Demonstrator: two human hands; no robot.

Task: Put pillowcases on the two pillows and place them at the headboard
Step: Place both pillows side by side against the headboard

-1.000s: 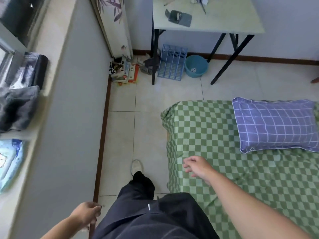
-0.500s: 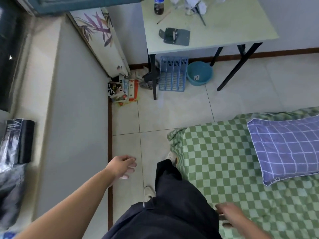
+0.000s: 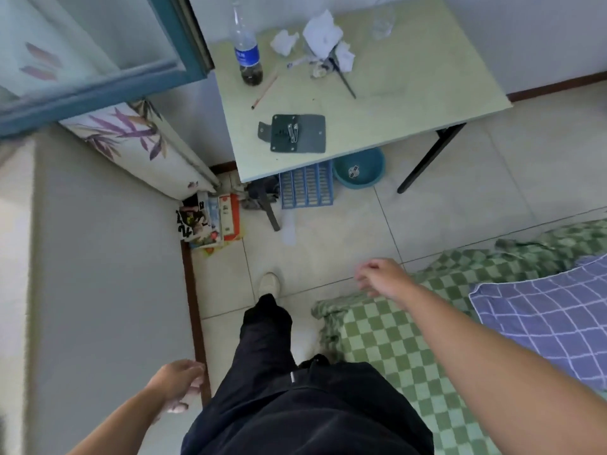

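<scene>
A pillow in a purple grid-pattern pillowcase (image 3: 545, 320) lies at the right edge of the view on the bed with the green checked sheet (image 3: 387, 343). My right hand (image 3: 381, 277) hangs in the air over the bed's near corner, fingers loosely curled, holding nothing. Low at the left, beside my dark trouser leg, my left hand (image 3: 179, 382) is also relaxed and holds nothing. Only one pillow is in view.
A pale green table (image 3: 410, 103) stands ahead with a bottle (image 3: 246, 57), crumpled tissues and a key case (image 3: 297, 133). Under it sit a blue rack (image 3: 307, 185) and a teal basin (image 3: 359, 167). Books (image 3: 210, 221) are stacked by the wall. A window frame (image 3: 184, 37) juts in at upper left.
The view has moved forward along the bed toward the table. My right hand swung up and forward over the bed corner; my left hand dropped back beside my leg.
</scene>
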